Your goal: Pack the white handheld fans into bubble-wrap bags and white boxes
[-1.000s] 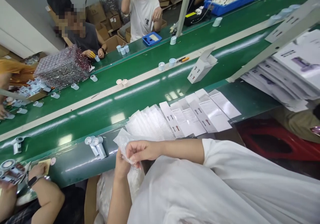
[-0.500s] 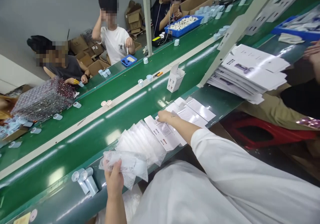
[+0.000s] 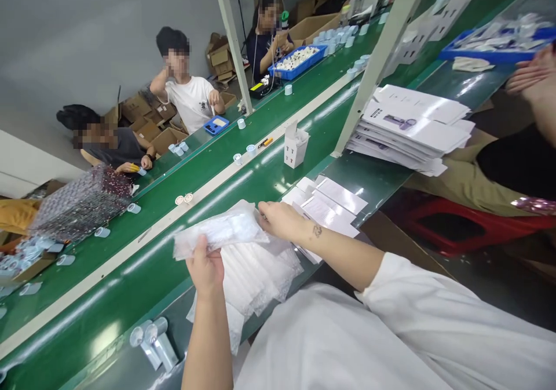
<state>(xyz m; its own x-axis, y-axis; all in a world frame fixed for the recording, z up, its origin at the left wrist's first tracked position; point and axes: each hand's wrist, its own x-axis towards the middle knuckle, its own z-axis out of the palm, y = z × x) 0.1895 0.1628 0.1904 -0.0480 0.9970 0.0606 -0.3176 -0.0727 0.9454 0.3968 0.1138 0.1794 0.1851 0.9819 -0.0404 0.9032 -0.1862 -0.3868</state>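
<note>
A translucent plastic pouch (image 3: 226,228) with something pale blue inside is held up over the near side of the line. My left hand (image 3: 206,268) grips its left part from below, thumb on top. At the pouch's right end, my right hand (image 3: 278,219) has its fingers closed on the edge; the fingertips are partly hidden. Beneath the pouch lies a fanned row of similar bubble-wrap pouches (image 3: 256,280). Flat white printed cartons (image 3: 332,204) lie just beyond my right wrist, partly covered by my arm.
Two shiny pale-blue cylinders (image 3: 158,343) lie at lower left. One upright white box (image 3: 296,146) stands on the green belt (image 3: 208,196). A carton stack (image 3: 403,123) sits beside a metal post (image 3: 373,65). Across the belt several co-workers sit; another person's hands (image 3: 534,77) are at right.
My left hand has raised the pouch up and to the right, turning it level. My right hand has left the printed cartons and come to the pouch's right end. The view has shifted slightly.
</note>
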